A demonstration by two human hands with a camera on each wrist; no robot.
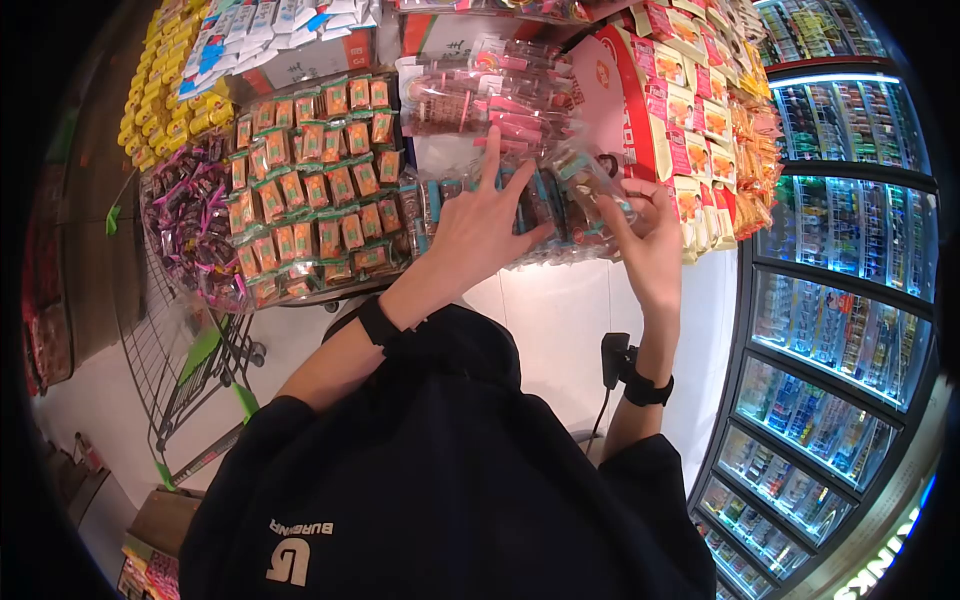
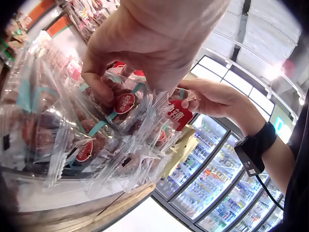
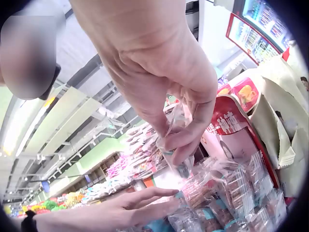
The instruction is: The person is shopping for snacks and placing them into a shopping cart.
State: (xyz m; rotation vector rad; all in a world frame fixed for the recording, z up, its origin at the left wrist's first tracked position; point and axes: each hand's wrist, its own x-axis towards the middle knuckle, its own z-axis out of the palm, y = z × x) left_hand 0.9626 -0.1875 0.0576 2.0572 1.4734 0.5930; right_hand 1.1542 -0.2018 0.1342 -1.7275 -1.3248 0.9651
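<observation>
My left hand (image 1: 478, 222) lies over a row of clear snack packets with teal bands (image 1: 424, 215), its fingers straight and spread. Seen from the left wrist, these packets hold reddish-brown pieces and carry red oval labels (image 2: 124, 103). In my right hand (image 1: 652, 235), thumb and fingers pinch one clear packet (image 1: 590, 195) at the right end of the row, slightly above the others. The right wrist view has this packet (image 3: 177, 118) between the thumb and curled fingers, which cover part of it.
Orange-labelled small packs (image 1: 320, 185) fill the display to the left. Pink-wrapped packets (image 1: 515, 125) lie behind the hands. A red-edged box wall (image 1: 640, 105) and cream packs (image 1: 700, 120) stand at right. A shopping cart (image 1: 165, 350) is at lower left; lit drink fridges (image 1: 845, 225) line the right.
</observation>
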